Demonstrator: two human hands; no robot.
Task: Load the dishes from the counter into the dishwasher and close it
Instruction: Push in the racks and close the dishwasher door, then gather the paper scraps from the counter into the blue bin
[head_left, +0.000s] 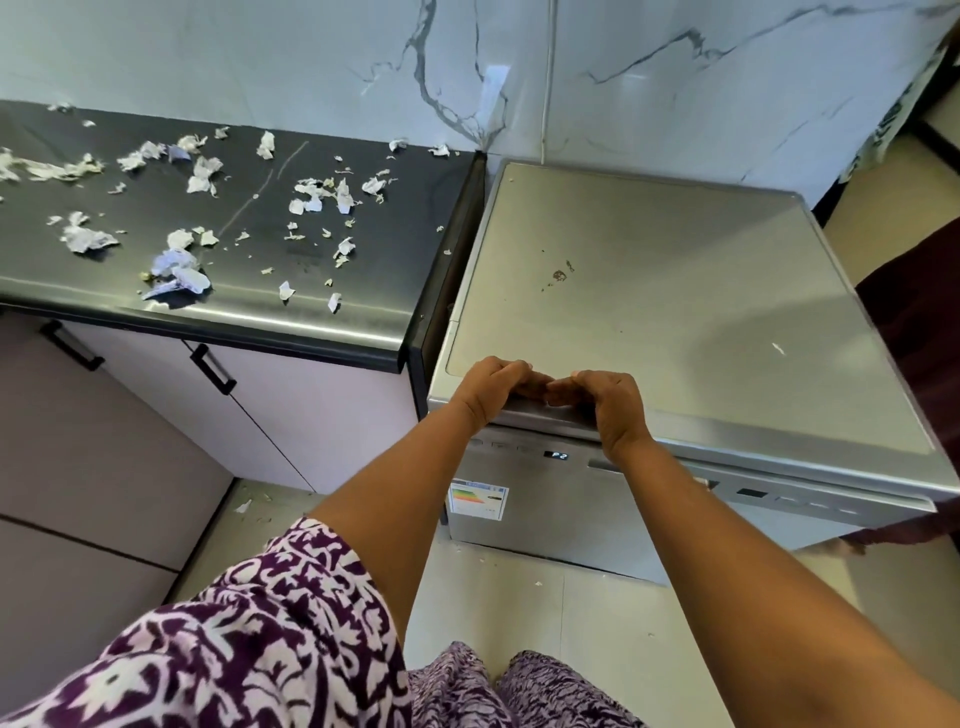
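We see both hands resting on the front top edge of the dishwasher (675, 322), side by side and nearly touching at the fingertips. Our left hand (493, 387) has its fingers curled over the edge, gripping the lip; our right hand (608, 402) does the same just beside it, fingers bent down onto the same edge, so neither hand is spread flat. The dishwasher door (550, 512) stands shut beneath them, with a small lit display (558, 455) reading "P2" on the control strip and a coloured energy label (478, 500) stuck on the upper left of the door. The grey top of the machine carries a few small dark specks (560, 275). To the left, touching the machine's side, the dark bench (374, 260) is strewn with torn white and bluish paper scraps (179, 270); we see no dishes on it. Below the bench are pale cupboard doors (291, 410) with black handles (213, 369). A purple patterned sleeve (249, 623) covers our left upper arm.
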